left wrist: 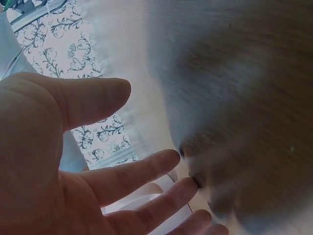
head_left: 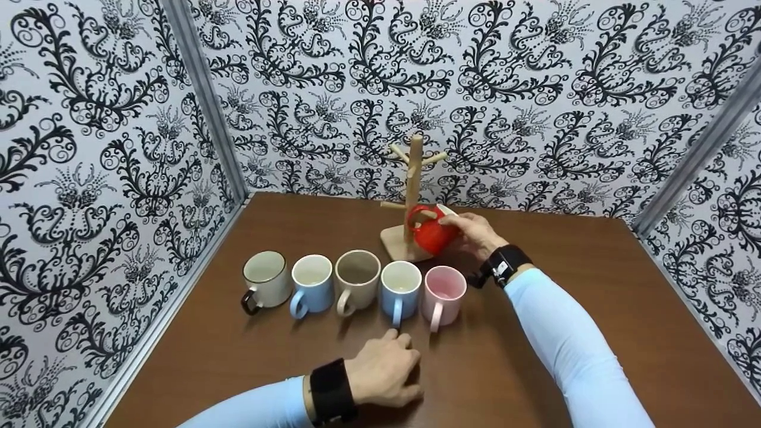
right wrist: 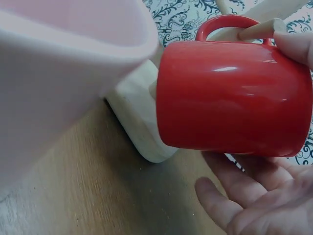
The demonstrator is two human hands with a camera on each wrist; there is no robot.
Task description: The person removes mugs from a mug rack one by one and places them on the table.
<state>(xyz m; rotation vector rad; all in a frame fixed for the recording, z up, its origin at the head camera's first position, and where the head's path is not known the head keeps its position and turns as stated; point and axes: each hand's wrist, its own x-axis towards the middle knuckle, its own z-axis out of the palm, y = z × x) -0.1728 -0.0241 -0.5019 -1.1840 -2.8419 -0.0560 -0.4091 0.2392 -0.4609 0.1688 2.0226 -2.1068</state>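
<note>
My right hand (head_left: 475, 233) grips a red mug (head_left: 437, 235), thumb on one side and fingers on the other. The mug is tilted on its side against the wooden mug tree (head_left: 412, 184). In the right wrist view, a peg (right wrist: 261, 30) of the tree shows inside the loop of the red mug's handle (right wrist: 230, 20). My left hand (head_left: 385, 368) is low over the table in front of the blue mug (head_left: 401, 291), holding nothing. Its thumb and fingers are spread and loose in the left wrist view.
Left of the pink mug (head_left: 445, 294) and blue mug, a beige mug (head_left: 358, 276), a light-blue mug (head_left: 313, 284) and a white mug with a black handle (head_left: 266, 279) stand in a row on the brown table (head_left: 505, 368). Patterned walls (head_left: 505, 89) enclose it.
</note>
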